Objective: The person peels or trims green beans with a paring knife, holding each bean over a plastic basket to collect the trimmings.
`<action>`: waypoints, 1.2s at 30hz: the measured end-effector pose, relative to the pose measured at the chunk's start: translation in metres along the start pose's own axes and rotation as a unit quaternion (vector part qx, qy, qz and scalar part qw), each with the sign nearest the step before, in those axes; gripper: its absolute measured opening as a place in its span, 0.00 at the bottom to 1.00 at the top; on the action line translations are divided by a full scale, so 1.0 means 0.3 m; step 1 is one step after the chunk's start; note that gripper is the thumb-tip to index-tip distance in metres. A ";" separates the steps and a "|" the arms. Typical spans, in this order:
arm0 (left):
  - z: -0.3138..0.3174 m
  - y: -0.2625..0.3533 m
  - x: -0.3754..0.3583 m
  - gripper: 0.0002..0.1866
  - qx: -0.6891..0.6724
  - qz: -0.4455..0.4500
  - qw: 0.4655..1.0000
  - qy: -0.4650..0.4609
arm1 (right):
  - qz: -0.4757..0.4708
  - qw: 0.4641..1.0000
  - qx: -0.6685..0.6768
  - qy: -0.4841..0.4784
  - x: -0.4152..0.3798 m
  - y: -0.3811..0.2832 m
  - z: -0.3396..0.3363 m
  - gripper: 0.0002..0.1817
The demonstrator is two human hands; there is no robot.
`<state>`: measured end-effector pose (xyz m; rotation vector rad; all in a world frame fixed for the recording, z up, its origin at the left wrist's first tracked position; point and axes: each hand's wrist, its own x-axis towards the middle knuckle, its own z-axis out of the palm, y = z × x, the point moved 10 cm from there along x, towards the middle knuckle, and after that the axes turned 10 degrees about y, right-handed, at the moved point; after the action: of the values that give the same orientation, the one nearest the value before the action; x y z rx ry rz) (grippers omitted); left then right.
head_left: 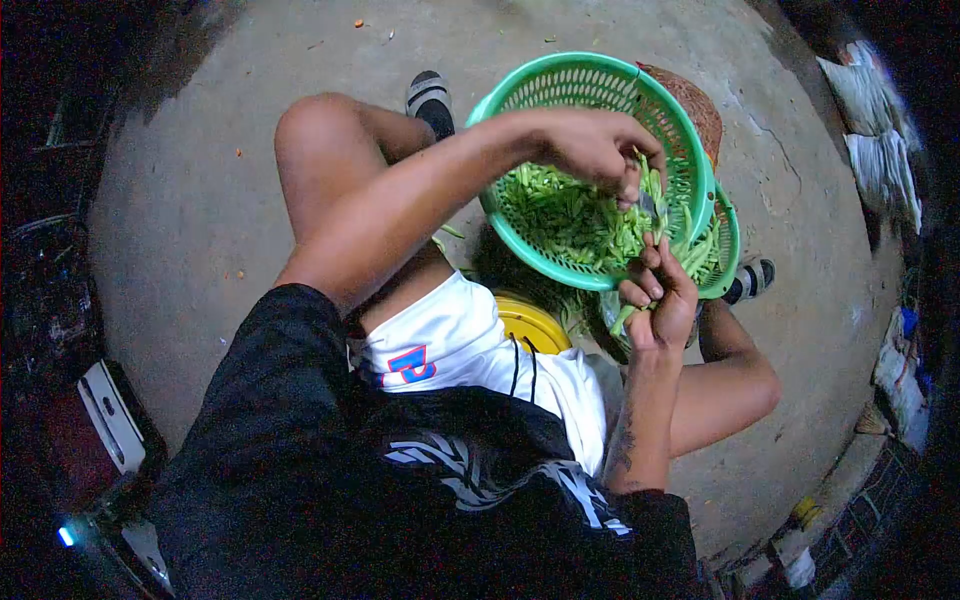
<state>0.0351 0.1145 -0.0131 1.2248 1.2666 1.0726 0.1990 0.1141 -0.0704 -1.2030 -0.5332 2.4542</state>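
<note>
My left hand (600, 155) reaches across over the green basket (545, 262), its fingers curled round a small metal blade (647, 203). Just below it, my right hand (663, 302) is closed on a long green vegetable piece (622, 321), which shows beside the palm. More green pieces show between the two hands, close to the blade. Cut green strips (560, 215) lie heaped in the basket. Fingers partly hide the blade's handle and the exact grip.
A second green basket (731, 240) with green strips sits under the first one's right side. Between the bent legs is a round yellow object (530, 322). A reddish-brown sack (700, 105) stands behind the baskets. Pale sacks (880, 150) lie at the far right.
</note>
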 end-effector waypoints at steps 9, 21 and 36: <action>0.030 -0.037 -0.003 0.24 -0.033 -0.060 0.998 -0.002 | -0.001 1.000 -0.003 0.010 0.000 0.003 0.009 0.14; 0.027 -0.020 -0.007 0.23 0.004 -0.029 0.999 -0.016 | 0.021 1.000 0.014 -0.019 -0.012 0.010 0.046 0.14; 0.075 -0.035 -0.002 0.22 -0.022 -0.048 0.998 -0.031 | -0.001 0.999 0.032 -0.005 0.017 0.009 -0.001 0.10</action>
<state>0.0567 0.1117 -0.0252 1.1440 1.2365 0.9807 0.1958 0.1141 -0.0753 -1.1652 -0.4549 2.4562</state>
